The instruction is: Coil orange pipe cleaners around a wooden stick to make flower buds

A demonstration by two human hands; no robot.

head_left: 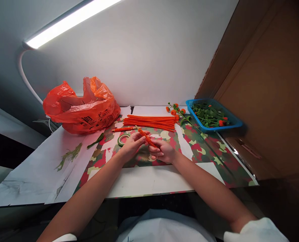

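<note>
Both hands meet above the middle of the table around a thin stick wound with orange pipe cleaner (pixel 147 137). My left hand (pixel 133 144) pinches near its upper end, where a bare pale tip sticks out. The lower end lies in the closed fingers of my right hand (pixel 164 152). Just beyond them is a bundle of straight orange pipe cleaners (pixel 149 122). A second wrapped stick (pixel 124 129) rests left of the bundle. Beside my left hand lies a roll of green tape (pixel 123 139). The fingers hide part of the held piece.
A red plastic bag (pixel 86 111) stands back left under a lamp (pixel 71 23). Green stems (pixel 95 140) and a leafy sprig (pixel 70 156) lie left. Orange flowers (pixel 176 111) lie beside a blue basket (pixel 236 123) of greenery. Cardboard (pixel 260 84) borders the right.
</note>
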